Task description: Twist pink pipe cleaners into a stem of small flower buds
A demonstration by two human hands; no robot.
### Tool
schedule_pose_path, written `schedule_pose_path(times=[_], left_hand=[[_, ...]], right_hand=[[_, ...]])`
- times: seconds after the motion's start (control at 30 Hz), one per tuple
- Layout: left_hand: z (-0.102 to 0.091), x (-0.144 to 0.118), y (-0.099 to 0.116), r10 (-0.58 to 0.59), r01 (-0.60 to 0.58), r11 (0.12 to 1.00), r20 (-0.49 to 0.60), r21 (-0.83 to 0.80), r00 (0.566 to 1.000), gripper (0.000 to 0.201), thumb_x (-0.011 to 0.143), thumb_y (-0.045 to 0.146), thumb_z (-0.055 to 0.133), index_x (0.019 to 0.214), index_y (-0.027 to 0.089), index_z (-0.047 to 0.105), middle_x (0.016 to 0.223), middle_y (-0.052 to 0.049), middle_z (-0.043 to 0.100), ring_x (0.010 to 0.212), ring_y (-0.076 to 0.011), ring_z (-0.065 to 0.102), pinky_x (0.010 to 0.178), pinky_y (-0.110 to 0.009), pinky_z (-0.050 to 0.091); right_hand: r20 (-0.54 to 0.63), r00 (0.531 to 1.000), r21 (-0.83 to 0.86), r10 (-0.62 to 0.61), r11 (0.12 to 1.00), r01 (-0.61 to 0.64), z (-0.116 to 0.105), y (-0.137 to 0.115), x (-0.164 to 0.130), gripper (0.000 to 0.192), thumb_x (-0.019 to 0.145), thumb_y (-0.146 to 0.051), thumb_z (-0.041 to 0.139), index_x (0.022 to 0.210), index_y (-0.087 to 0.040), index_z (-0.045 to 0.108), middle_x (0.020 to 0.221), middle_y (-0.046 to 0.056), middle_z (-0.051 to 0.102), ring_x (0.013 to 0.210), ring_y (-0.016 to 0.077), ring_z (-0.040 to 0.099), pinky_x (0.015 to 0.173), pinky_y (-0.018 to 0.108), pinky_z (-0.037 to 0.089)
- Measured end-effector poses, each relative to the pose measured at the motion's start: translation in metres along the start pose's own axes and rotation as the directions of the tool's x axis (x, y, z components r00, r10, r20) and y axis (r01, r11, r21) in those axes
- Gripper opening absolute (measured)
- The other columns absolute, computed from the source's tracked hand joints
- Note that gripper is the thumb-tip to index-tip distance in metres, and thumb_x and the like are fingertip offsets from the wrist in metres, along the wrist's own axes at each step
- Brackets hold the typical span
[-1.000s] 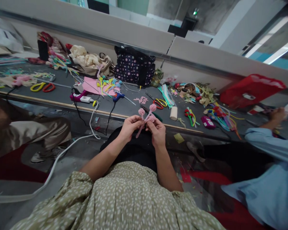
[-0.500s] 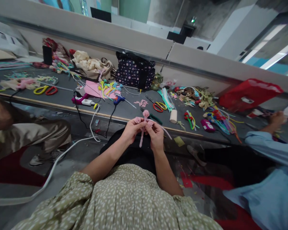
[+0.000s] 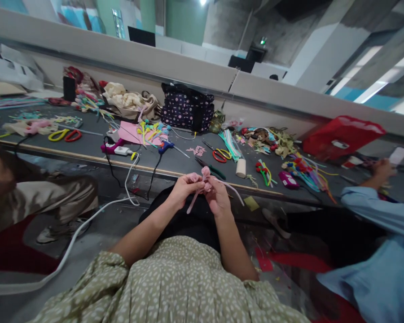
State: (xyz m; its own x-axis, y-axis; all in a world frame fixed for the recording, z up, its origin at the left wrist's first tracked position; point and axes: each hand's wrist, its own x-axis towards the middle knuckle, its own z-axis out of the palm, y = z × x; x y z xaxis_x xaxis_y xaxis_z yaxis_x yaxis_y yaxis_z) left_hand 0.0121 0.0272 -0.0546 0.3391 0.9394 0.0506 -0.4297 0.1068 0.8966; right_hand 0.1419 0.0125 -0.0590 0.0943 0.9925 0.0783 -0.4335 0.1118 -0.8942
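Above my lap, just off the table's front edge, both hands meet around a pink pipe-cleaner flower (image 3: 205, 172) with several fuzzy pink heads. My left hand (image 3: 182, 190) pinches it from the left side, close to one pink head. From the right, my right hand (image 3: 219, 197) grips it with thumb and fingers closed near the lower head. One pink stem slants down to the left below my fingers, and a paler stem sticks out to the right past my right hand. Where the stems join is partly hidden by my fingers.
On the dark table (image 3: 185, 163) lie pliers (image 3: 215, 172), red-and-yellow scissors (image 3: 222, 155), a blue glue gun (image 3: 166, 146), a cork-like cylinder (image 3: 241, 168) and pipe-cleaner bundles (image 3: 229, 144). A dotted bag (image 3: 187, 107) stands behind. People sit on both sides; a white cable (image 3: 87, 215) hangs at left.
The flower has tilted in my hands: its lower stem now slants left instead of hanging nearly straight down. My right hand has turned slightly. The camera view has shifted a little.
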Motion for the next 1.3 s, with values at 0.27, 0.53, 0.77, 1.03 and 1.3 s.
schedule_pose_path(times=[0.27,0.53,0.77,1.03,1.3], left_hand=[[-0.01,-0.007,0.019,0.291,-0.225,0.91,-0.151,0.348,0.945,0.032,0.068,0.039,0.077,0.088,0.017,0.067,0.08,-0.003,0.068,0.071,-0.0134,0.06,0.063,-0.023,0.046],[-0.007,-0.001,0.01,0.098,-0.081,0.978,-0.08,0.195,0.992,0.039,0.068,0.045,0.076,0.09,0.014,0.065,0.075,-0.003,0.068,0.062,-0.0127,0.062,0.05,-0.02,0.045],[-0.014,0.001,0.003,0.064,-0.057,0.992,-0.064,0.111,0.996,0.032,0.068,0.042,0.077,0.074,0.014,0.062,0.066,-0.001,0.065,0.057,-0.01,0.06,0.055,-0.02,0.048],[-0.015,0.001,0.002,0.104,-0.094,0.989,-0.079,0.116,0.991,0.025,0.066,0.03,0.076,0.083,0.014,0.067,0.068,0.0,0.065,0.054,-0.0086,0.057,0.053,-0.02,0.045],[-0.014,-0.001,0.003,0.121,-0.111,0.986,-0.072,0.125,0.99,0.024,0.066,0.028,0.075,0.083,0.014,0.064,0.066,0.0,0.064,0.053,-0.0089,0.056,0.048,-0.019,0.041]], right_hand=[[-0.107,0.959,-0.262,-0.263,0.938,0.228,-0.001,-0.001,-0.005,0.022,0.072,-0.038,0.073,0.079,-0.018,0.068,0.061,-0.003,0.062,0.052,0.0103,0.054,0.054,0.024,0.044],[0.109,0.837,-0.645,-0.536,0.603,0.47,0.003,-0.001,-0.017,0.013,0.083,-0.033,0.063,0.087,-0.025,0.073,0.081,0.003,0.069,0.081,0.0188,0.062,0.082,0.035,0.048],[0.13,0.875,-0.651,-0.466,0.625,0.43,0.011,0.001,-0.021,0.015,0.082,-0.033,0.062,0.09,-0.026,0.074,0.094,0.005,0.072,0.089,0.0208,0.065,0.085,0.035,0.051],[-0.003,0.945,-0.492,-0.326,0.824,0.282,0.011,0.005,-0.018,0.022,0.077,-0.039,0.067,0.086,-0.02,0.073,0.073,0.002,0.071,0.062,0.0146,0.064,0.061,0.026,0.054],[0.015,0.966,-0.435,-0.259,0.868,0.24,0.011,0.003,-0.017,0.022,0.076,-0.039,0.069,0.082,-0.018,0.07,0.069,0.001,0.07,0.06,0.0135,0.064,0.061,0.025,0.055]])
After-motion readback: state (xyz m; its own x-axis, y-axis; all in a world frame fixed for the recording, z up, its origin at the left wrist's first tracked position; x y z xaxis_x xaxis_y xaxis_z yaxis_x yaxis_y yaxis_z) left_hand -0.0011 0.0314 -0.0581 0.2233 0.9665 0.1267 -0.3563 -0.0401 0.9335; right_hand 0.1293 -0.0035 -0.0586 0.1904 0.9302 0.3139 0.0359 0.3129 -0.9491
